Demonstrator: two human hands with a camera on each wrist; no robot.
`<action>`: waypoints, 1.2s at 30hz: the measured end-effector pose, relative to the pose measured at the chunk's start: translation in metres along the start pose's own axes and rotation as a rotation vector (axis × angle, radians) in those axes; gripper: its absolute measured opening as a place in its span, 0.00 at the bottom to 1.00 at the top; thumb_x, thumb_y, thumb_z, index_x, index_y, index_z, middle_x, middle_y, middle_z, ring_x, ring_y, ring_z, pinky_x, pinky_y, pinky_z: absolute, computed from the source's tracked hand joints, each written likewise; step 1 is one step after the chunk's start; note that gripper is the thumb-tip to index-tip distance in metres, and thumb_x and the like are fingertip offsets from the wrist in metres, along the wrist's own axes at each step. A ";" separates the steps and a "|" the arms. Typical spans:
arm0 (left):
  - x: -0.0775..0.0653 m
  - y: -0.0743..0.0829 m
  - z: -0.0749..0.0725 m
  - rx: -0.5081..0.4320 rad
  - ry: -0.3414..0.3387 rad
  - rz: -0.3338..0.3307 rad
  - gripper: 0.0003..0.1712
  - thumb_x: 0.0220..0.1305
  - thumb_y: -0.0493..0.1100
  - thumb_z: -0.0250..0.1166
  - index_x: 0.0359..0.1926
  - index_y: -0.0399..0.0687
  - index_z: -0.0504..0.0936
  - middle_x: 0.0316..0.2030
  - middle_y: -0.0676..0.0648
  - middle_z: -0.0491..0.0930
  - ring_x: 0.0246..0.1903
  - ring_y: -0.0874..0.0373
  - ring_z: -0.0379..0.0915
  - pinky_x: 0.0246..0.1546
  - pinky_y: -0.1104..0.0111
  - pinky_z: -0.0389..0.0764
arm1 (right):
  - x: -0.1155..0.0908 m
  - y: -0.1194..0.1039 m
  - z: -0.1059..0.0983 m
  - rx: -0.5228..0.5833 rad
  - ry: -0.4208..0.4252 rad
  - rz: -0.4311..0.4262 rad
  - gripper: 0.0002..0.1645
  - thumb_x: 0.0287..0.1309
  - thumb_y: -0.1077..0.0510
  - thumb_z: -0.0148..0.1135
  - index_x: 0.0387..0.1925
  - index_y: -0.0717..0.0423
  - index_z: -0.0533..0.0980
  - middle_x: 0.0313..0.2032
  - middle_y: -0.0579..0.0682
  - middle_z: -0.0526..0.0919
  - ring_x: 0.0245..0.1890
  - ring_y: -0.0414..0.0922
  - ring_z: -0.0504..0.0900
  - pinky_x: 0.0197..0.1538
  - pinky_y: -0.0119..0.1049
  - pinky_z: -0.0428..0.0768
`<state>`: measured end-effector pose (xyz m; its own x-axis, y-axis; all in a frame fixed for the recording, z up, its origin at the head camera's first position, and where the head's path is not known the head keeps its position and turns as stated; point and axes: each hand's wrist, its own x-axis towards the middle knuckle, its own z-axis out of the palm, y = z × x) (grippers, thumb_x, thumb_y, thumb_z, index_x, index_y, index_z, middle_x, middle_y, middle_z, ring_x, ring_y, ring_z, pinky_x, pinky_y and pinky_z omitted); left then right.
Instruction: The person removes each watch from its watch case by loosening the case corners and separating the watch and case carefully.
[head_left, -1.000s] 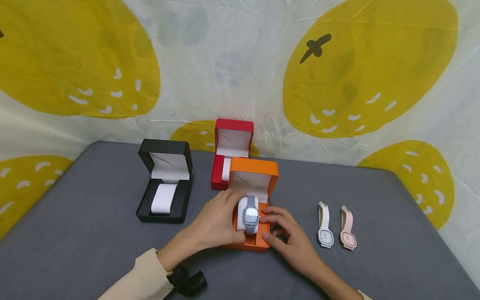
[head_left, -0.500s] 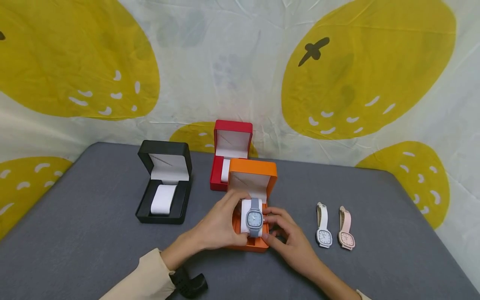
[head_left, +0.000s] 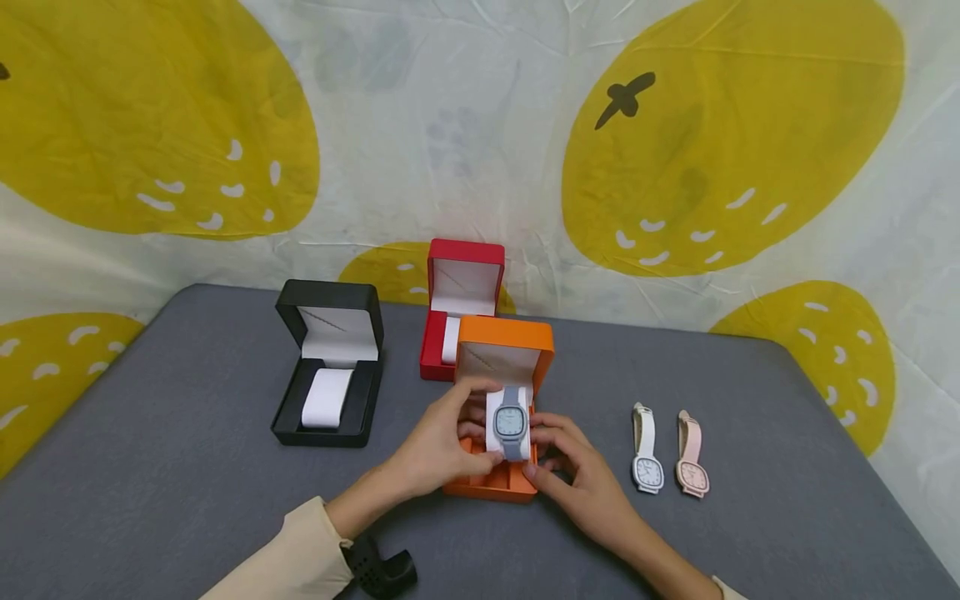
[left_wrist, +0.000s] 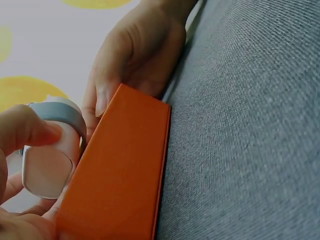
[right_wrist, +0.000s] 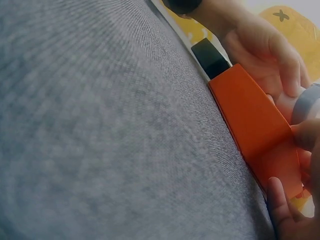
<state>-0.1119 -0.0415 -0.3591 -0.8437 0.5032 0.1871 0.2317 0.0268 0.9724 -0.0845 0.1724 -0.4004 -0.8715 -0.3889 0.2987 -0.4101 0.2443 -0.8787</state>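
Observation:
My left hand [head_left: 442,437] holds a white watch cushion [left_wrist: 47,167] between thumb and fingers. A blue-grey wristwatch [head_left: 511,422] is wrapped round it, its square dial facing up toward the head camera. In the left wrist view, the cushion's rounded end and the band [left_wrist: 62,114] show beside my thumb. Cushion and watch are raised at the opening of the orange watch box [head_left: 491,492], whose lid [head_left: 506,333] stands up behind. My right hand [head_left: 585,475] grips the box's right side, its fingers at the wall; in the right wrist view they lie along the orange side.
A black watch box [head_left: 322,437] with a white cushion [head_left: 327,398] stands open at left. Behind the orange box, a red watch box [head_left: 435,346] is partly hidden. To the right, a white wristwatch [head_left: 647,450] and a pink wristwatch [head_left: 692,457] lie on the grey table [head_left: 187,483].
The cushion with the blue-grey watch has risen out of the orange box and shifted slightly right, with my left hand following. My right hand has stayed at the box's side.

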 end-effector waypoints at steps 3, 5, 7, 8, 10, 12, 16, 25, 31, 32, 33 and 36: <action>-0.002 0.010 0.001 -0.043 -0.001 0.019 0.39 0.40 0.23 0.66 0.57 0.36 0.62 0.45 0.39 0.68 0.41 0.47 0.68 0.41 0.58 0.74 | 0.000 -0.001 -0.001 0.036 -0.001 0.005 0.21 0.53 0.65 0.59 0.51 0.53 0.70 0.55 0.49 0.65 0.47 0.45 0.69 0.38 0.34 0.75; -0.002 0.015 0.001 -0.055 0.001 0.035 0.39 0.41 0.23 0.66 0.57 0.36 0.62 0.46 0.39 0.68 0.42 0.47 0.68 0.42 0.57 0.73 | 0.000 -0.003 -0.003 0.057 -0.001 0.031 0.24 0.54 0.65 0.59 0.53 0.52 0.68 0.51 0.51 0.68 0.44 0.46 0.70 0.38 0.34 0.75; -0.003 0.019 0.002 -0.061 0.001 0.045 0.39 0.42 0.23 0.66 0.58 0.35 0.62 0.48 0.40 0.67 0.43 0.48 0.68 0.44 0.57 0.72 | -0.001 -0.005 -0.005 0.081 0.000 0.063 0.26 0.54 0.64 0.59 0.56 0.51 0.65 0.46 0.53 0.71 0.40 0.47 0.71 0.37 0.34 0.74; -0.003 0.020 0.002 -0.063 0.002 0.049 0.39 0.42 0.24 0.66 0.58 0.36 0.62 0.49 0.41 0.66 0.44 0.48 0.67 0.44 0.57 0.72 | -0.001 -0.007 -0.006 0.088 0.001 0.075 0.27 0.54 0.64 0.59 0.56 0.50 0.64 0.44 0.54 0.71 0.38 0.48 0.71 0.36 0.33 0.74; -0.003 0.022 0.003 -0.062 -0.001 0.047 0.39 0.43 0.24 0.66 0.59 0.37 0.62 0.50 0.43 0.66 0.45 0.49 0.67 0.45 0.58 0.72 | -0.001 -0.010 -0.008 0.101 0.000 0.088 0.30 0.54 0.64 0.59 0.58 0.50 0.62 0.43 0.55 0.71 0.37 0.49 0.71 0.34 0.33 0.74; -0.004 0.023 0.003 -0.061 -0.008 0.042 0.39 0.44 0.25 0.66 0.59 0.37 0.62 0.50 0.43 0.66 0.45 0.49 0.67 0.46 0.58 0.71 | 0.000 -0.014 -0.011 0.124 -0.008 0.068 0.32 0.54 0.66 0.58 0.60 0.50 0.59 0.47 0.56 0.69 0.37 0.51 0.71 0.34 0.34 0.74; -0.004 0.025 0.003 -0.060 -0.030 0.026 0.39 0.45 0.26 0.66 0.60 0.39 0.61 0.51 0.44 0.65 0.45 0.50 0.66 0.47 0.59 0.71 | 0.002 -0.022 -0.015 0.172 -0.052 0.011 0.38 0.53 0.71 0.56 0.63 0.52 0.55 0.57 0.52 0.61 0.42 0.52 0.70 0.37 0.35 0.74; -0.008 0.040 0.003 -0.079 -0.047 0.053 0.41 0.44 0.25 0.66 0.60 0.43 0.61 0.53 0.44 0.62 0.47 0.49 0.66 0.49 0.59 0.69 | 0.004 -0.052 -0.019 0.187 -0.101 0.006 0.44 0.49 0.75 0.56 0.65 0.54 0.49 0.60 0.53 0.55 0.37 0.52 0.73 0.35 0.38 0.76; -0.010 0.045 0.005 -0.074 -0.103 0.073 0.40 0.44 0.24 0.66 0.60 0.40 0.61 0.53 0.43 0.61 0.48 0.48 0.64 0.48 0.59 0.69 | 0.005 -0.062 -0.018 0.166 -0.063 -0.009 0.45 0.46 0.75 0.59 0.64 0.58 0.49 0.55 0.56 0.60 0.29 0.49 0.75 0.32 0.37 0.75; -0.010 0.043 0.005 -0.069 -0.111 0.073 0.40 0.44 0.25 0.66 0.60 0.40 0.61 0.53 0.44 0.62 0.48 0.49 0.64 0.48 0.60 0.70 | 0.004 -0.060 -0.018 0.167 -0.059 -0.024 0.46 0.46 0.75 0.60 0.64 0.58 0.49 0.56 0.57 0.59 0.31 0.49 0.75 0.32 0.36 0.75; -0.010 0.039 0.006 -0.059 -0.119 0.087 0.40 0.44 0.26 0.66 0.60 0.41 0.61 0.52 0.45 0.62 0.47 0.50 0.65 0.47 0.61 0.70 | 0.004 -0.056 -0.018 0.168 -0.057 -0.044 0.47 0.45 0.75 0.61 0.64 0.58 0.49 0.57 0.58 0.59 0.33 0.49 0.75 0.33 0.36 0.75; -0.008 0.027 0.007 -0.050 -0.144 0.131 0.40 0.45 0.28 0.67 0.60 0.43 0.61 0.51 0.48 0.63 0.46 0.52 0.66 0.46 0.63 0.72 | 0.003 -0.047 -0.017 0.166 -0.058 -0.072 0.49 0.44 0.73 0.62 0.65 0.55 0.49 0.62 0.56 0.54 0.45 0.50 0.72 0.40 0.36 0.75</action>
<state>-0.0955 -0.0388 -0.3358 -0.7293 0.6177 0.2941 0.3074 -0.0882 0.9475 -0.0724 0.1751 -0.3516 -0.8229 -0.4516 0.3449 -0.4162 0.0657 -0.9069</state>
